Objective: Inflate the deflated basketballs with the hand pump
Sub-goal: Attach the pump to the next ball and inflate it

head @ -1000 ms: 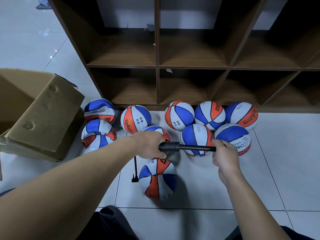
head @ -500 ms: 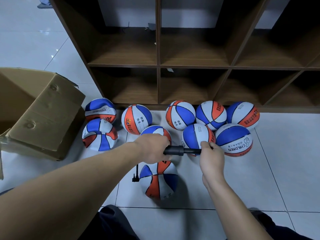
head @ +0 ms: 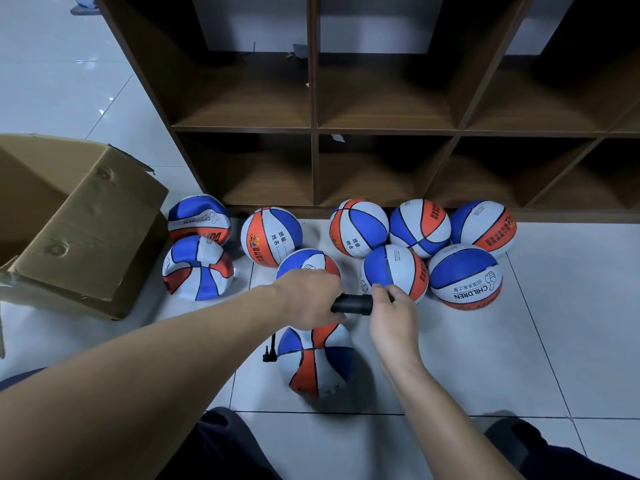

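Where the view begins, well to the left of the hands, an open brown cardboard box (head: 79,220) sits on the pale tiled floor (head: 571,341). Between it and the left hand lie two limp, dented blue, white and orange basketballs (head: 197,268), one behind the other. The left hand (head: 308,299) is curled round the near end of the short black cylindrical hand pump (head: 351,304), which lies level above the floor. Directly below this hand rests the blue, white and orange basketball under the pump (head: 317,360), with a thin black hose (head: 270,349) hanging from under the hand to that ball's left side. Just to the right, the right hand (head: 391,313) closes on the pump's far end, fingers folded over it, so the two hands are almost touching with only a short stretch of the barrel showing between them. Beyond the hands, a cluster of rounder basketballs of the same colours (head: 419,226) sits against the foot of a dark brown wooden cubby shelf (head: 313,133); the farthest right ones lie well past the right hand.
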